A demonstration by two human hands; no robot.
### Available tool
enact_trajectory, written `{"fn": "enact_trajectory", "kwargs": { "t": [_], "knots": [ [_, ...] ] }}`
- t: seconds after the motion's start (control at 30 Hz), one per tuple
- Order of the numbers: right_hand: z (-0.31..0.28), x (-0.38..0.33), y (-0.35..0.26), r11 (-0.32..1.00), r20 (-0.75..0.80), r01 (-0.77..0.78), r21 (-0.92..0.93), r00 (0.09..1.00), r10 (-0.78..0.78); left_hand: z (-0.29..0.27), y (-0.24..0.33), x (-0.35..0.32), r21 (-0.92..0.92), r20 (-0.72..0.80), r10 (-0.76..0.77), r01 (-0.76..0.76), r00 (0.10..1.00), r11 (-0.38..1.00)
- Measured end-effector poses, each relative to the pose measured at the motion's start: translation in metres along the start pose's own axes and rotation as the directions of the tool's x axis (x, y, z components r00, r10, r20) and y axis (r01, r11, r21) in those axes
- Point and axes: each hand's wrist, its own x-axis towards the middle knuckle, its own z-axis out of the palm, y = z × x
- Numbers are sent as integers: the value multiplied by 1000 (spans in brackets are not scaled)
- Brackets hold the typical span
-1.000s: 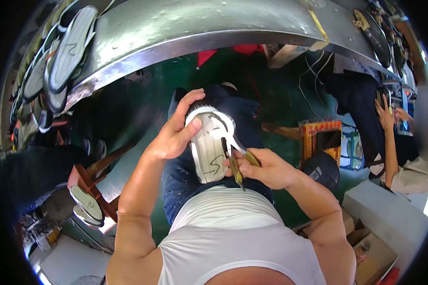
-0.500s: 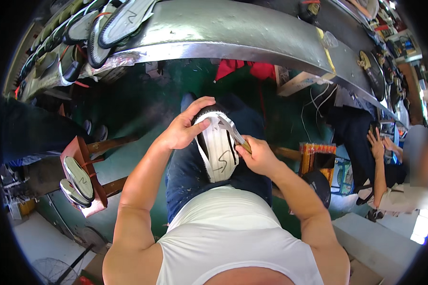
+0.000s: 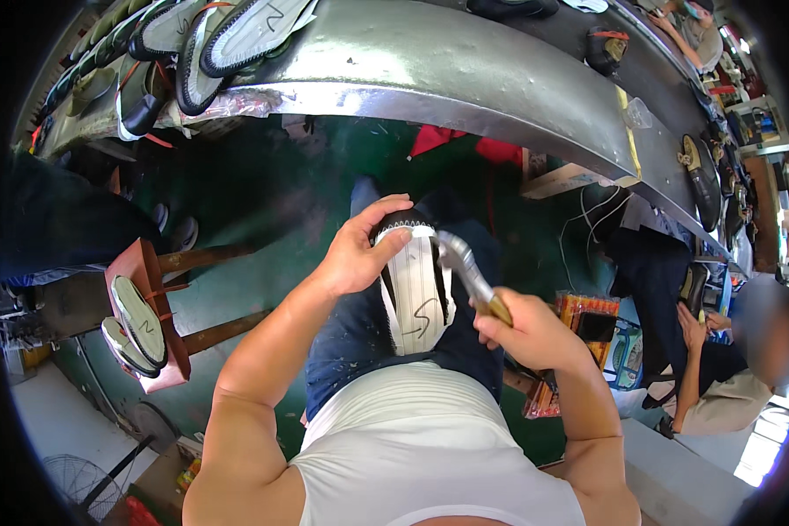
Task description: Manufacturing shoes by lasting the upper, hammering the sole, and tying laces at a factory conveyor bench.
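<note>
A shoe (image 3: 416,294) lies sole up on my lap, its insole white with a dark hand-drawn mark and a black upper around the rim. My left hand (image 3: 358,250) grips its toe end, thumb laid over the black edge. My right hand (image 3: 526,329) holds metal pincers (image 3: 466,272) by a brown handle. The steel jaws touch the shoe's right edge near the toe.
A curved metal workbench (image 3: 465,83) runs across the top with several soled shoes (image 3: 237,31) at its left. A small red stand (image 3: 145,320) at my left carries two more shoes. Another person (image 3: 728,368) sits at the right near orange boxes (image 3: 587,316).
The view has swung left and down the bench. My right hand has shifted the pincers from the shoe's middle up to its right edge near the toe. My left hand keeps its grip.
</note>
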Motion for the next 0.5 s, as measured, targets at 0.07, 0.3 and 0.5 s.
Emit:
{"fn": "enact_trajectory", "kwargs": {
  "t": [0.07, 0.3, 0.5],
  "knots": [
    [14, 6, -15, 900, -424, 417, -125, 798, -429, -4, 0, -5, 9, 38, 23, -23, 999, 1000],
    [39, 42, 50, 959, -525, 275, -75, 806, -272, 12, -19, -40, -48, -18, -363, 362, 932, 931],
    [52, 71, 118, 910, -414, 253, 327, 905, -103, 35, -29, -51, 74, 167, -317, 309, 934, 948]
  ]
}}
